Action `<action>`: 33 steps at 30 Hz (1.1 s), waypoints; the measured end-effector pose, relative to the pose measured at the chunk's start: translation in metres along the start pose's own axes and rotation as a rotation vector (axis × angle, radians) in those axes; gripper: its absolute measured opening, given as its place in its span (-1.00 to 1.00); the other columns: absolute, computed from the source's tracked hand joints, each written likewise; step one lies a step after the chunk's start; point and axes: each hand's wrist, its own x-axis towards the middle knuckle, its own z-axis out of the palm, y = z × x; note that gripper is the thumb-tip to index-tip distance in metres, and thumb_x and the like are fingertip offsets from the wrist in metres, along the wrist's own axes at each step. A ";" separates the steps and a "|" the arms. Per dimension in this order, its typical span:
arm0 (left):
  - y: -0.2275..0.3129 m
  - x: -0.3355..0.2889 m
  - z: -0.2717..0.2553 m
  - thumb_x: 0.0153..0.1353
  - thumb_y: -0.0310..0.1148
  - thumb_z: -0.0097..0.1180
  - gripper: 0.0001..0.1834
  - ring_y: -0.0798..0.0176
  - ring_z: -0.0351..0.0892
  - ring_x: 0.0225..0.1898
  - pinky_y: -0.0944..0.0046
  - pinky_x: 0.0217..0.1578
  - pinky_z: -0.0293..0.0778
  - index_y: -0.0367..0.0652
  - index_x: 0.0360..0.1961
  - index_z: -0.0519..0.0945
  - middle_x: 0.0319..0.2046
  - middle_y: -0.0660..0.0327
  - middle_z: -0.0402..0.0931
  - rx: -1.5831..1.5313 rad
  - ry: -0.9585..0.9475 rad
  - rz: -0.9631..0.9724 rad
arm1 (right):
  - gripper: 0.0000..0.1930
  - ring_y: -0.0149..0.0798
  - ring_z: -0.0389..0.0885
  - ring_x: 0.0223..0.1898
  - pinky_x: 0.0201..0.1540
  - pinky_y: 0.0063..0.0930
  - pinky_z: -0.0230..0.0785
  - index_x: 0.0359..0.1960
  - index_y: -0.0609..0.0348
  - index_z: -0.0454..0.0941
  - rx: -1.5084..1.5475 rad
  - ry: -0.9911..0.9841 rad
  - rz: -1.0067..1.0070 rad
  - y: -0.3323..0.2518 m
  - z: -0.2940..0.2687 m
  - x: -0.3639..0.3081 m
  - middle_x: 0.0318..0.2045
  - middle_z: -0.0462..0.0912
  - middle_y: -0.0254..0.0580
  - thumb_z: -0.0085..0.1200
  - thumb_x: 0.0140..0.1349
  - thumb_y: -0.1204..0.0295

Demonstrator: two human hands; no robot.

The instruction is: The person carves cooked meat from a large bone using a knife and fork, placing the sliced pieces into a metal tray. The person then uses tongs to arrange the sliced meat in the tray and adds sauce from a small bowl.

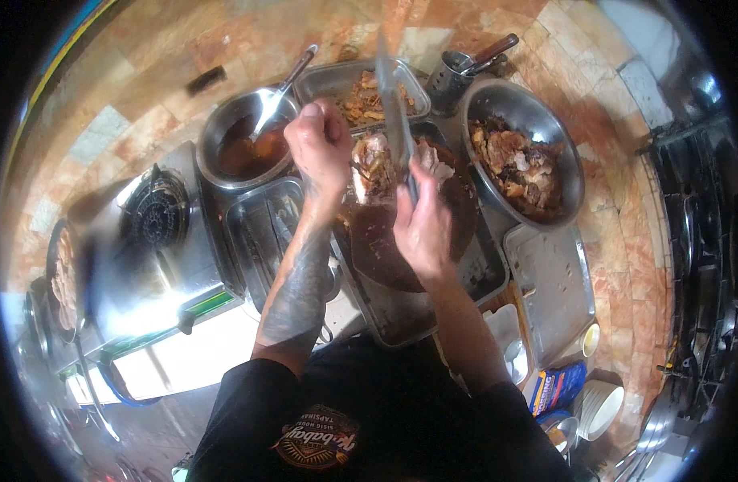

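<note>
My right hand (427,225) grips a large knife (397,112) by its handle, the blade upright and pointing away from me, slightly blurred. Beneath it, chunks of cooked meat (372,170) lie on the far part of a round brown chopping board (393,253), with a paler piece (435,163) just right of the blade. My left hand (320,153) is closed in a fist, raised left of the meat, and nothing shows sticking out of it. The board rests in a rectangular metal tray (401,333).
A bowl of brown sauce (244,153) with a spoon sits at the left, beside a gas stove (164,249). Behind the board is a tray of meat bits (369,100) and a utensil holder (449,84). At right are a bowl of meat chunks (525,173) and another tray (554,281).
</note>
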 end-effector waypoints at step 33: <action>0.033 -0.012 0.003 0.29 0.08 -0.21 -0.51 0.34 0.09 -0.76 0.30 -0.73 -0.02 -0.08 -0.61 0.27 -0.76 0.29 0.13 0.040 0.038 -0.069 | -0.46 0.36 0.60 -0.29 -0.23 0.13 0.40 0.32 -0.12 0.20 -0.167 -0.403 0.333 0.020 -0.011 -0.026 -0.47 0.62 0.27 0.04 0.32 0.39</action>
